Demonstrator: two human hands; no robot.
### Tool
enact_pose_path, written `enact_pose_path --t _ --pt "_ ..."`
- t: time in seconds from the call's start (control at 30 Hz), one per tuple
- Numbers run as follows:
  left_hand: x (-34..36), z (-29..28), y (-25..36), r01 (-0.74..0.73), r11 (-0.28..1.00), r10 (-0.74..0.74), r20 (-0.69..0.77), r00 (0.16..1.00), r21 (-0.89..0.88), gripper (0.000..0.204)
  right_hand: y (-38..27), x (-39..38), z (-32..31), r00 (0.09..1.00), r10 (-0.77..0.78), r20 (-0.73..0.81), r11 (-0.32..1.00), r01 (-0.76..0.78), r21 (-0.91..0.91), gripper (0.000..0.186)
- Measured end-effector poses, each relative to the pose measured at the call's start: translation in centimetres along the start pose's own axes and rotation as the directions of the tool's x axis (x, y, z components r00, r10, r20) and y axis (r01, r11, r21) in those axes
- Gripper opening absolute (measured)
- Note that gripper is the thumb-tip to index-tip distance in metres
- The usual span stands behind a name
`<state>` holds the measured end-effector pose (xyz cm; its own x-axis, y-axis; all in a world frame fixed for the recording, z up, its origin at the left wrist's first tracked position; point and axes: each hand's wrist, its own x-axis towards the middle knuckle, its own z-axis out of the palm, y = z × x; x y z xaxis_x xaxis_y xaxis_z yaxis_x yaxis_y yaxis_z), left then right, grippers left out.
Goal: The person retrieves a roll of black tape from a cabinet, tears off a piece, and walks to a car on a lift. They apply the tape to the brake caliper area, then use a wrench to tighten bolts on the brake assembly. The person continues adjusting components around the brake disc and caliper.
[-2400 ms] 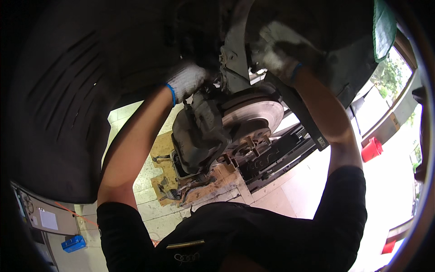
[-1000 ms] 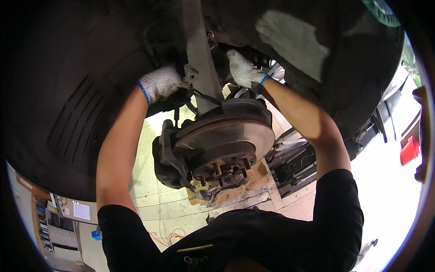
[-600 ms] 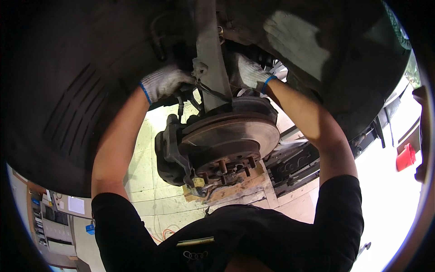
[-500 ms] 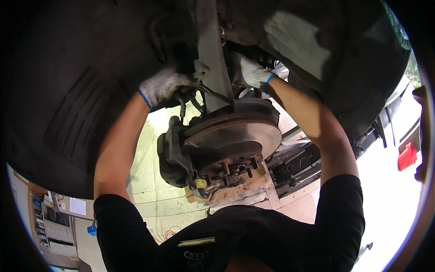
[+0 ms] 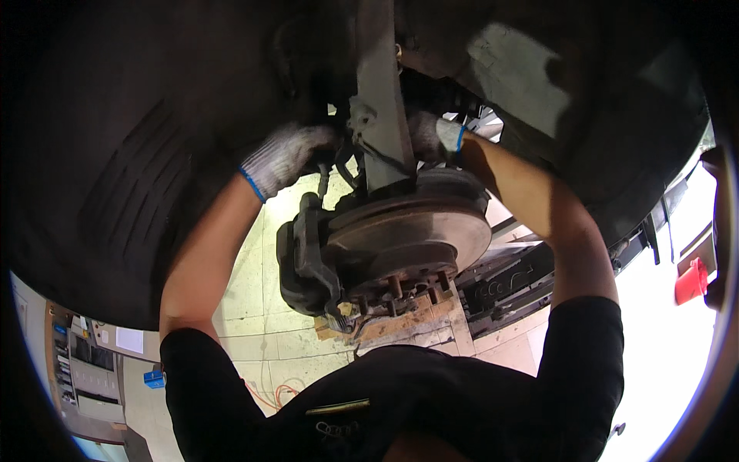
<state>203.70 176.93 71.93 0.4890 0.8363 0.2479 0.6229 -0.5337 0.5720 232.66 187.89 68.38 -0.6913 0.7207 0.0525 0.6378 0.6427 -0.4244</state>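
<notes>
My left hand (image 5: 292,156), in a white knit glove with a blue cuff, reaches in on the left of the grey suspension strut (image 5: 380,92). Its fingers look curled beside a bracket and hoses; their tips and anything they hold are lost in shadow. On the strut's right side is my right hand (image 5: 436,138), gloved alike, its fingers hidden in the dark behind the strut. Below both hands hangs the rusty brake disc (image 5: 431,235) with bare wheel studs, and the dark brake caliper (image 5: 308,258) sits at its left edge.
A dark wheel arch liner (image 5: 138,177) curves around my arms. Beneath the hub are a tiled floor (image 5: 254,308) and a cardboard sheet (image 5: 423,319). A red container (image 5: 690,283) is at the far right. At the lower left are a workbench (image 5: 127,339) and an orange hose (image 5: 281,393).
The strut, disc and caliper have shifted slightly right in the view. My right hand sits deeper in shadow beside the strut, with less of its glove showing. My left hand stays on the strut's left side.
</notes>
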Motion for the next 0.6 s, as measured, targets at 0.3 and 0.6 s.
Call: enact_pose_path --t 0.3,0.6 --pt "-1.1 1.7 -1.2 0.018 0.956 -0.075 -0.184 0.980 -0.293 0.033 -10.3 -8.4 -6.4 0.841 0.102 -0.531 0.969 -0.205 -0.140 0.038" --pt "0.2 2.5 -2.7 -0.196 0.962 0.136 -0.290 0.947 -0.189 0.035 -21.6 3.4 -7.5 0.954 0.203 0.220 0.296 0.154 -0.943 0.025"
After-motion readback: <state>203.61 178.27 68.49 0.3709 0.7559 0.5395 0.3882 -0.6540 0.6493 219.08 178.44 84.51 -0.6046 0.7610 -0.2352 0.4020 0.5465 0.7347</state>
